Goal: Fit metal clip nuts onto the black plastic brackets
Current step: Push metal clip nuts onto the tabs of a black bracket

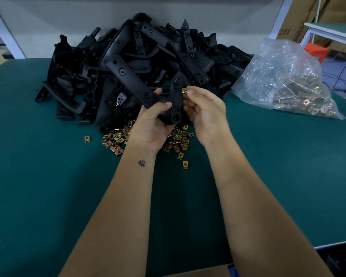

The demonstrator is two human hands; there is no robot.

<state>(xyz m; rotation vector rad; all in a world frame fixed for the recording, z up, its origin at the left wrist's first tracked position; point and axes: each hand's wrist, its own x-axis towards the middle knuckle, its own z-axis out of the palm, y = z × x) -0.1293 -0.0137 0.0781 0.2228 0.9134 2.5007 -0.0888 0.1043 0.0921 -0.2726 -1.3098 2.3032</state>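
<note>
So: both hands were raised over the dark green tabletop (48,176), working one part between them. Left hand (152,126) was wrapped around the lower end of a black plastic bracket (176,96), a flat perforated strip branching into a longer arm that ran up and left from the hand; thumb lay across the front of it, fingers behind. Right hand (204,110) pinched a small yellowish metal clip nut (184,90) between thumb and fingertips, pressed against the right edge of the strip's upper section. Whether the nut was fully seated on that edge couldn't be told.

Directly below and behind both hands, a loose scatter of brass-coloured clip nuts (116,140) lay on the tabletop, spreading out to either side of the left wrist; a few strays sat apart, one to the far left of the scatter (86,138) and one nearest the forearms (185,164).

Beyond the hands, a big heap of black plastic brackets (128,62) was stacked against the back edge, touching the scatter at its front.

To the right of the right hand, well apart, sat a crumpled clear plastic bag (284,76) with more metal clip nuts inside, mostly bunched at its lower right.

Small dark mark on the left forearm (141,162).
</note>
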